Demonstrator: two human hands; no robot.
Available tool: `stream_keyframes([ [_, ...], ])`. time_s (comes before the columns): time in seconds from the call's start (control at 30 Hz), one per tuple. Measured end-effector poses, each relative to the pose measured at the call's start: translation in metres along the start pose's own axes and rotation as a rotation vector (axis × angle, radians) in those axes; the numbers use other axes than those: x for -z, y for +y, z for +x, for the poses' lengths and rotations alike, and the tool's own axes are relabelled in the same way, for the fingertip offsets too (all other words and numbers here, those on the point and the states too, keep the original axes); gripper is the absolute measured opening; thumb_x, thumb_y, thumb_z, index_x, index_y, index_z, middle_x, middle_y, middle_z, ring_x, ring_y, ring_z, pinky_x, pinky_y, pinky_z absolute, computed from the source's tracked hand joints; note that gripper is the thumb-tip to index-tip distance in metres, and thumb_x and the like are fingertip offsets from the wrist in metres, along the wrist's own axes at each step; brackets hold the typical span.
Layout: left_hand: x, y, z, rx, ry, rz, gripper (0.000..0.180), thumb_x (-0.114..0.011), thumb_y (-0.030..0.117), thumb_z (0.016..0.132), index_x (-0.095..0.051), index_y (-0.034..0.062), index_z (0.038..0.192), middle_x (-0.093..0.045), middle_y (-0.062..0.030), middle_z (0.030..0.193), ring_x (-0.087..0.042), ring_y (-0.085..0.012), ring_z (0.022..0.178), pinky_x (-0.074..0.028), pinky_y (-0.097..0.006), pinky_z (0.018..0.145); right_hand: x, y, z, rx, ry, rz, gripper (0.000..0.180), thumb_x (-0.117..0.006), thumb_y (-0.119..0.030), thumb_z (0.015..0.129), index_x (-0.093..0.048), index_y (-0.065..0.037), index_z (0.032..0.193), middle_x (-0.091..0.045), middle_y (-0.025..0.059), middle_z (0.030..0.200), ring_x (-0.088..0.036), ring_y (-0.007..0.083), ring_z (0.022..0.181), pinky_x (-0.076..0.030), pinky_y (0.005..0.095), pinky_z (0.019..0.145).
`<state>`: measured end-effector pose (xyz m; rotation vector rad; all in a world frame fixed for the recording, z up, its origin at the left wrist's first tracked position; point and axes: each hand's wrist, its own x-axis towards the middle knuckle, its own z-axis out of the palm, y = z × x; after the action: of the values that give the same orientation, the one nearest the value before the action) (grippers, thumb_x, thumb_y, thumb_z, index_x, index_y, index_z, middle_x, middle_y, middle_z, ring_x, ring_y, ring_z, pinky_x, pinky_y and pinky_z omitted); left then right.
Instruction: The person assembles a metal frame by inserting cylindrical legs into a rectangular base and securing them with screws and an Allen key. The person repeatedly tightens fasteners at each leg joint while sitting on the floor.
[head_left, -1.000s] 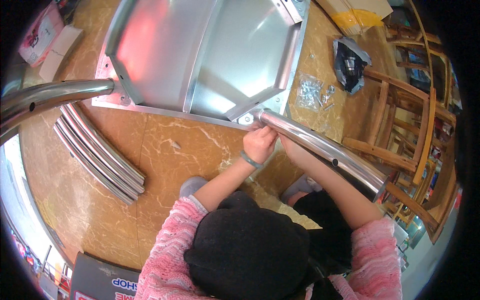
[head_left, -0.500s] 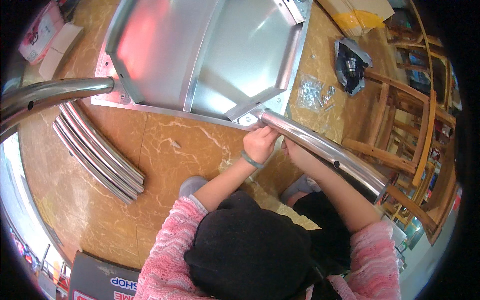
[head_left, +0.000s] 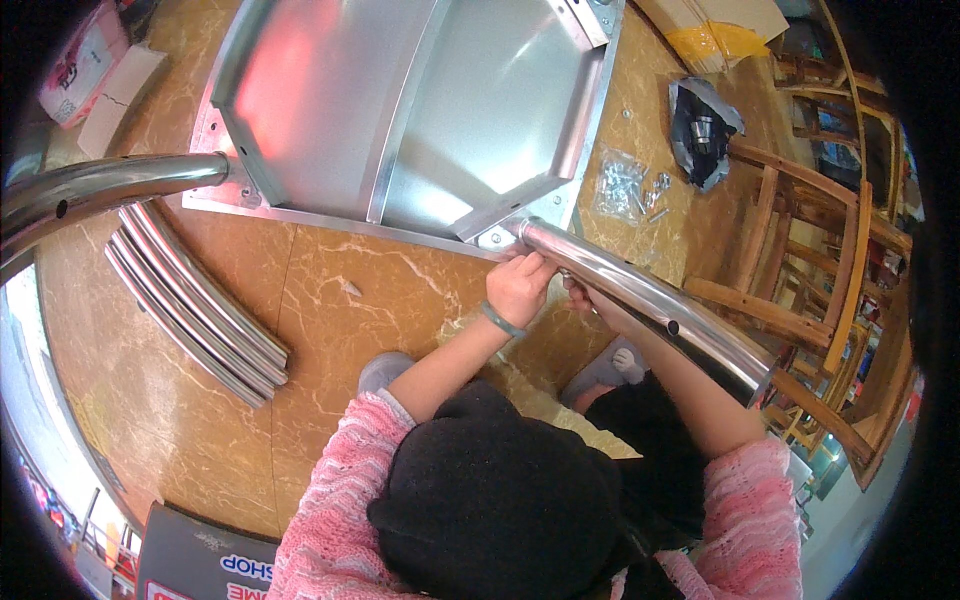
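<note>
Marble-patterned tan floor (head_left: 330,300) fills the view from above, with a person in a pink knitted sweater and black cap crouched at the lower middle. At far left, a pink carton (head_left: 80,60) lies at the upper edge, and below it a polished metal tube (head_left: 100,190) runs in from the left rim to meet the corner of a large shiny metal tray (head_left: 400,100) that lies flat on the floor. Beneath that tube rests a bundle of curved metal rails (head_left: 195,310), well apart from the hands. Toward the middle, the left hand (head_left: 520,285), wearing a pale green bracelet, is curled closed at the tray's near corner, touching the end of a second chrome tube (head_left: 650,305) where it joins the bracket. Just right of it, the right hand (head_left: 590,298) sits under that tube and is mostly hidden, so its grip cannot be told. Further right, a clear bag of screws (head_left: 625,185) and a black bag (head_left: 700,125) lie on the floor, beside wooden chairs (head_left: 810,250).
</note>
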<state>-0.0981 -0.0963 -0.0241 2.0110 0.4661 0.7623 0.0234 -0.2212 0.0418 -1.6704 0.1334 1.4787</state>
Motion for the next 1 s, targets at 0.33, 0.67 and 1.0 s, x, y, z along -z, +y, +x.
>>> stream_keyframes([
  [0.33,0.001,0.002,0.002,-0.009,0.035,0.033,0.021,-0.059,0.005,0.064,-0.064,0.0103,0.084,-0.057,-0.0016,0.076,-0.057,-0.0181,0.061,-0.046,-0.030,0.054,-0.026,-0.009,-0.010,0.346,0.265,-1.653,0.024,-0.054,-0.024,0.089,-0.056,-0.003,0.102,-0.056,0.0124,0.089,-0.055,0.0185,0.083,-0.046,0.0306,0.068],
  [0.67,0.002,0.005,0.004,-0.009,0.030,0.014,0.023,-0.057,0.005,0.063,-0.064,0.0106,0.084,-0.058,-0.0012,0.078,-0.056,-0.0184,0.062,-0.046,-0.031,0.053,-0.041,0.003,-0.002,0.528,0.329,-0.700,0.026,-0.052,-0.021,0.090,-0.052,-0.002,0.108,-0.054,0.0117,0.095,-0.056,0.0203,0.087,-0.047,0.0294,0.066],
  [1.0,0.003,0.005,0.002,-0.013,0.003,0.057,0.021,-0.058,0.008,0.063,-0.064,0.0113,0.083,-0.056,-0.0008,0.074,-0.056,-0.0171,0.061,-0.046,-0.031,0.053,-0.036,-0.023,-0.018,0.804,0.186,-1.932,0.030,-0.050,-0.018,0.090,-0.050,-0.006,0.117,-0.055,0.0114,0.102,-0.054,0.0231,0.096,-0.039,0.0410,0.089],
])
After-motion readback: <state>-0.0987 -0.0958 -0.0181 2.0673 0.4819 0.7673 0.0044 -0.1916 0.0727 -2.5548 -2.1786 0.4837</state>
